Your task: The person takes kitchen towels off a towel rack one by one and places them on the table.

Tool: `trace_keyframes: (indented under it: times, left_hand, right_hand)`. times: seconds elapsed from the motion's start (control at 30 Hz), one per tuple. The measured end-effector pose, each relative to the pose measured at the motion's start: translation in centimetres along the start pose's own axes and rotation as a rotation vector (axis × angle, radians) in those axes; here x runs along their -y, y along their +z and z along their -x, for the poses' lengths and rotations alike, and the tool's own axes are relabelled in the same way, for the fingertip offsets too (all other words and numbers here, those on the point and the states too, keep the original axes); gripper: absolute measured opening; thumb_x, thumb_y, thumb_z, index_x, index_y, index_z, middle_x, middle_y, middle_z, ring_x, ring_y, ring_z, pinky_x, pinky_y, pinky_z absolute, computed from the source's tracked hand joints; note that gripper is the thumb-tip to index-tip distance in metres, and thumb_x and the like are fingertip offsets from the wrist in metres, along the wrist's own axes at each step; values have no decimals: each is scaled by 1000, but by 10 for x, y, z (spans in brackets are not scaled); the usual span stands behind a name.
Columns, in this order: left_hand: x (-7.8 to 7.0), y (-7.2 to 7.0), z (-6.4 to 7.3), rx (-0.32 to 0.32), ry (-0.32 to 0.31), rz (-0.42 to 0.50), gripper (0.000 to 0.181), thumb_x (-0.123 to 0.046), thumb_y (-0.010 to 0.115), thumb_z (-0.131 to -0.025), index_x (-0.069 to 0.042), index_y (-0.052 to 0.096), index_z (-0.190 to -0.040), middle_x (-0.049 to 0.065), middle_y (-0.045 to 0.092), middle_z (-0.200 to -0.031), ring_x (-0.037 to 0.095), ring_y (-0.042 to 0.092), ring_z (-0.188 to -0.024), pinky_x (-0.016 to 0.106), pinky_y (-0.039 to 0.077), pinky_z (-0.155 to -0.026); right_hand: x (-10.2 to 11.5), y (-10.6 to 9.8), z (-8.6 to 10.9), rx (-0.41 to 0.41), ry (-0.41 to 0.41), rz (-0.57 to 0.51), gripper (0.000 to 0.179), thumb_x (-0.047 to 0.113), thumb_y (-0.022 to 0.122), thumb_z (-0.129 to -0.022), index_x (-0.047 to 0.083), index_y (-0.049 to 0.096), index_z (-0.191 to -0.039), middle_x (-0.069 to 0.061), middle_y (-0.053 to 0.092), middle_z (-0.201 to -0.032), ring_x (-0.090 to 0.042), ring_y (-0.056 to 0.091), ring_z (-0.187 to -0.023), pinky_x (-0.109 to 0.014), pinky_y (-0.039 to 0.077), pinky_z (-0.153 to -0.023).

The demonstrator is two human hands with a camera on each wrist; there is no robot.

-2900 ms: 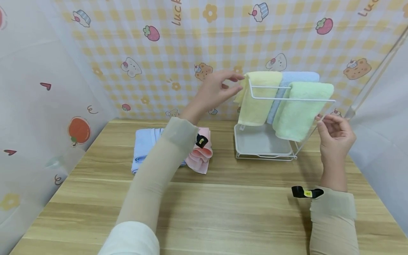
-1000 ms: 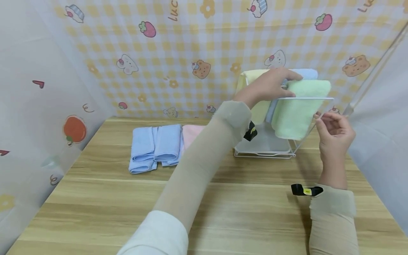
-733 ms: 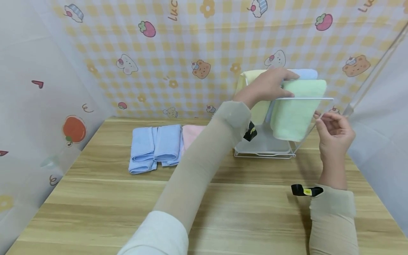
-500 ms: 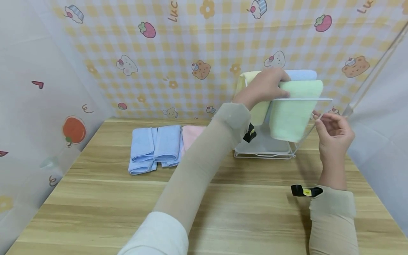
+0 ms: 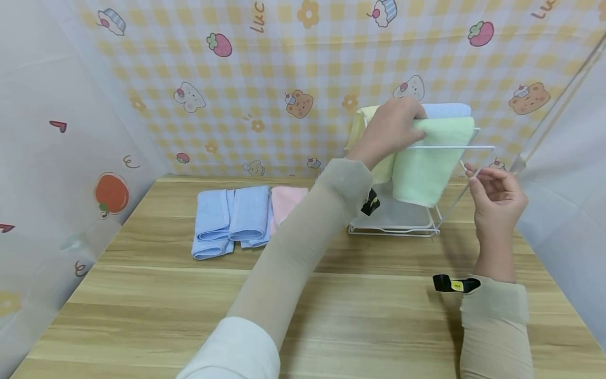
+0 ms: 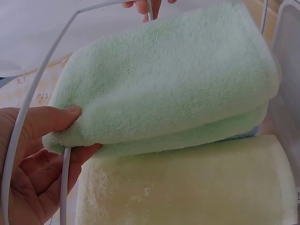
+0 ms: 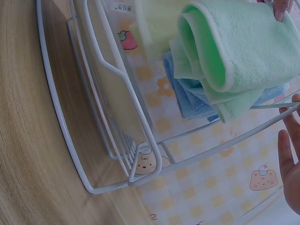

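Observation:
A light green towel (image 5: 428, 168) hangs folded over a bar of a white wire rack (image 5: 483, 148). My left hand (image 5: 390, 126) pinches the towel's upper left edge, with the thumb on top and the fingers under the fold in the left wrist view, where the bar runs out between them. At the rack's right side, my right hand (image 5: 502, 205) holds the slanted wire post between thumb and fingertips. A yellow towel (image 6: 187, 183) hangs to the left, partly behind my left hand in the head view. Behind the green one hangs a light blue towel (image 5: 447, 110).
A pale tray (image 5: 393, 213) sits in the rack's base. Left of the rack on the wooden table (image 5: 369, 326) lie folded blue towels (image 5: 248, 213) and a pink towel (image 5: 286, 201), partly covered by my left arm. A checked cloth (image 5: 265, 68) hangs behind.
My left hand has moved right from beside the yellow towel and taken hold of the green towel. The green towel has slid left along the bar. My right hand stays on the post.

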State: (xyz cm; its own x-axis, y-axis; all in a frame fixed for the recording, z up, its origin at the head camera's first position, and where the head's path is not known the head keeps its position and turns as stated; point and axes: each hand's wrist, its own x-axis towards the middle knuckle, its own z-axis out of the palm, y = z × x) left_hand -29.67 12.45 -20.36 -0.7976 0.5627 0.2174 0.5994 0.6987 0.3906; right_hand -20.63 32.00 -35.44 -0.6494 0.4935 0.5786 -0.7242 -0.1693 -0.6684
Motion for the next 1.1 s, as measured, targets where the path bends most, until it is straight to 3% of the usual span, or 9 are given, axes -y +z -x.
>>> trace_keyframes:
  times: [0.27, 0.7, 0.93, 1.1]
  left_hand:
    - [3, 1, 6, -63, 48, -34, 21, -24, 65, -96, -22, 74, -114, -9, 67, -122, 4, 54, -106, 13, 41, -88]
    - [2, 1, 13, -116, 126, -58, 26, -25, 61, -98, -24, 71, -122, -7, 66, -115, 5, 47, -90, 15, 39, -76]
    - [-1, -1, 18, -158, 200, -42, 29, -28, 61, -99, -21, 69, -125, -7, 65, -131, 5, 58, -110, 10, 41, -85]
    - [-1, -5, 22, -187, 221, -55, 28, -28, 61, -99, -21, 69, -125, -7, 65, -130, 4, 58, -108, 10, 40, -82]
  right_hand:
    - [-1, 1, 0, 11, -13, -27, 16, -20, 64, -83, -21, 62, -99, -17, 75, -89, -24, 74, -92, -23, 57, -84]
    - [1, 1, 1, -3, 29, -45, 16, -22, 63, -83, -18, 63, -99, -16, 74, -87, -23, 74, -93, -22, 58, -85]
    - [3, 1, 1, -14, 41, -59, 16, -22, 65, -82, -19, 63, -97, -16, 74, -88, -23, 75, -92, -23, 58, -87]
    - [2, 1, 1, -24, 41, -64, 17, -22, 65, -81, -18, 63, -98, -17, 75, -89, -23, 74, -91, -23, 58, -86]
